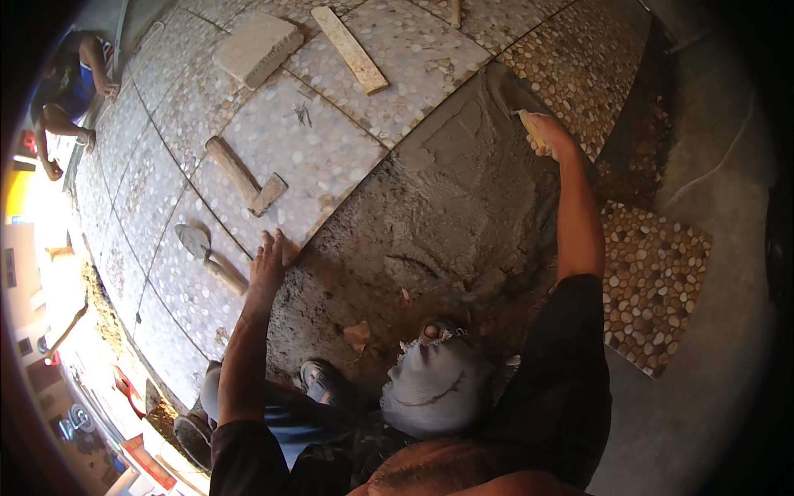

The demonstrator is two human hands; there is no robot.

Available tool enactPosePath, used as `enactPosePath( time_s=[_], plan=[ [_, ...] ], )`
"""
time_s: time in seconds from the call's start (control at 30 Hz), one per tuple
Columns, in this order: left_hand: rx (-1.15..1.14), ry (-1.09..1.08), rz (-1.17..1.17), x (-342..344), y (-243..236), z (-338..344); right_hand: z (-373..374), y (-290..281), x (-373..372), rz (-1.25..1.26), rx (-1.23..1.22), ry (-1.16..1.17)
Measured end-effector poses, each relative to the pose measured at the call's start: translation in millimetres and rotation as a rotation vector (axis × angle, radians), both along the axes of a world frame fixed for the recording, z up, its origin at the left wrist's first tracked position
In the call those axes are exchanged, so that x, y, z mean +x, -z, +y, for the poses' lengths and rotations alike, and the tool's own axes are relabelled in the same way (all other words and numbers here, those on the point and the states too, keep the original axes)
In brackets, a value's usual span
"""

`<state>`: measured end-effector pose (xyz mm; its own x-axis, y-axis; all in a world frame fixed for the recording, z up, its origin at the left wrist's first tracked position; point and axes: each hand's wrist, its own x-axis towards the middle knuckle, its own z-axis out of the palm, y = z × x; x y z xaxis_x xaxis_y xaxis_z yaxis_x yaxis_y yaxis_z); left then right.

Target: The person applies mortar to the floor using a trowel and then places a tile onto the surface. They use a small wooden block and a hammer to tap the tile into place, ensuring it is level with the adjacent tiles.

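My left hand (266, 263) rests flat on the edge of a laid pebble-pattern tile (306, 190), fingers stretched out and holding nothing. Far to the right, my right hand (546, 136) is closed around a small pale-yellow thing (527, 126) whose kind I cannot make out. It is at the far right edge of the wet grey mortar (463, 182) spread over the bare patch. Close to my left hand lie a pointed trowel (195, 240) with a wooden handle and a hammer (248, 182), both on the tiles.
Beyond the hammer are a pale block (259, 48) and a flat wooden strip (351, 51). A loose brown pebble tile (653, 285) lies right of my right arm on the concrete floor (703, 372). At the far left another person (70, 91) crouches. A dark bucket (193, 438) stands lower left.
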<state>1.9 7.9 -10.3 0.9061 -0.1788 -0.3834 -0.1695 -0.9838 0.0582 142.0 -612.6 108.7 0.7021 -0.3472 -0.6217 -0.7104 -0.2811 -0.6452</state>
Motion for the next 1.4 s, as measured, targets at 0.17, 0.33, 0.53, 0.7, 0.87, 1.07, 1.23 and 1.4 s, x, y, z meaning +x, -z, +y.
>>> enactPosePath(
  time_s=[0.17,0.33,0.53,0.7,0.87,1.07,1.23,1.4],
  plan=[
    [-0.048,0.010,-0.039,-4.4,5.9,2.8,-4.3,8.8,17.2,0.008,-0.091,-0.037],
    [-0.068,0.011,-0.051,-2.2,1.7,3.2,8.1,-5.9,28.9,0.158,-0.350,-0.178],
    [-0.032,-0.027,0.004,-0.8,-1.4,1.9,9.9,-51.1,2.6,0.108,-0.291,-0.128],
    [-0.004,-0.044,0.060,0.3,-6.1,-3.5,-0.9,-23.2,10.1,-0.021,-0.123,-0.015],
    [-0.050,0.005,-0.076,-2.5,-1.6,-2.4,-1.9,-4.1,23.1,-0.027,-0.117,-0.057],
    [-0.052,-0.008,-0.098,-3.5,-0.3,4.0,24.1,-16.6,9.5,0.056,-0.701,-0.405],
    [-0.023,-0.020,-0.037,-5.2,3.4,5.5,34.1,-15.6,-5.8,-0.023,-0.873,-0.504],
    [-0.026,-0.064,0.022,-0.7,-4.1,-4.9,39.2,-35.9,4.5,0.117,-0.763,-0.467]
  ],
)
